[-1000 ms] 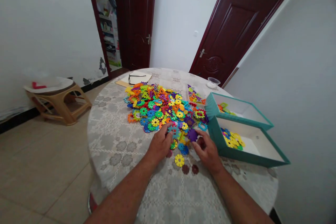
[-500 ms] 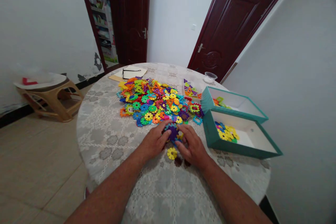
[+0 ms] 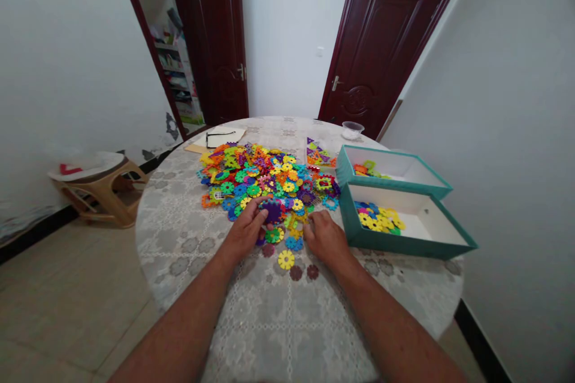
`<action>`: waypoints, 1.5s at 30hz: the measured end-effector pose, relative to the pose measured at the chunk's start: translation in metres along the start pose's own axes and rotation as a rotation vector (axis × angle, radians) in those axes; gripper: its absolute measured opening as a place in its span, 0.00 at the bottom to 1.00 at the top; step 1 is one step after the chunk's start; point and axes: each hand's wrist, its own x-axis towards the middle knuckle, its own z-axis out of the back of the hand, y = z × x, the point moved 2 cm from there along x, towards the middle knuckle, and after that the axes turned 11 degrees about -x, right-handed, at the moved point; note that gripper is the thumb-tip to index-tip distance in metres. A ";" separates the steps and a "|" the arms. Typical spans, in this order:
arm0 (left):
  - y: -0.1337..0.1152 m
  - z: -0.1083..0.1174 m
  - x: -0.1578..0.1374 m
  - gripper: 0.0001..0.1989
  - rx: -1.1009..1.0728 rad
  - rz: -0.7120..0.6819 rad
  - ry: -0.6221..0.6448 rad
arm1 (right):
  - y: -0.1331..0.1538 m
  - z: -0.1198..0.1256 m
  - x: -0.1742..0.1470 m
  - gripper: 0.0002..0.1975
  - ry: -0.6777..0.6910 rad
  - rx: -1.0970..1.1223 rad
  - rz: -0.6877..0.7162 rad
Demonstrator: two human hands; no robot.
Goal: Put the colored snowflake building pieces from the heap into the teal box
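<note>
On floral cloth (image 3: 287, 323), the left hand (image 3: 245, 230) pinches a toothed purple piece (image 3: 272, 212); right hand (image 3: 327, 238) curled, hold unclear.

I see by soft, cool, middling light; the far wall (image 3: 279, 54) looks brightest, while the floor (image 3: 58, 311) sits dimmer. My forearms (image 3: 182, 311) cast only faint, blurry shadows on the desk (image 3: 283, 329). Wide-lens distortion makes the doors (image 3: 386, 42) lean outward, the top right corner darkens, and fine edges in the heap of plastic pieces (image 3: 265, 181) look soft
</note>
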 end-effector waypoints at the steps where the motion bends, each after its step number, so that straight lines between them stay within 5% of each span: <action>1: 0.000 0.001 0.000 0.31 -0.001 -0.003 -0.003 | 0.001 0.001 0.000 0.14 -0.002 0.001 -0.008; 12: -0.006 -0.003 -0.005 0.30 -0.070 0.005 0.034 | -0.003 -0.014 0.004 0.04 -0.064 0.184 0.047; 16: 0.000 -0.001 -0.002 0.24 -0.090 0.012 0.020 | -0.007 -0.021 0.007 0.10 -0.103 0.267 0.071; 29: -0.006 -0.007 -0.009 0.23 -0.090 0.055 0.112 | 0.004 -0.018 0.005 0.04 -0.087 0.129 -0.033; 37: -0.007 -0.010 -0.012 0.22 -0.135 0.095 0.126 | -0.007 -0.009 0.007 0.09 -0.282 0.554 -0.031; 41: -0.012 -0.009 -0.012 0.23 -0.098 0.079 0.093 | -0.007 -0.001 0.004 0.17 -0.381 0.636 0.007; 45: -0.011 -0.010 -0.014 0.25 -0.053 0.069 0.169 | 0.002 0.007 -0.001 0.14 -0.372 0.711 0.086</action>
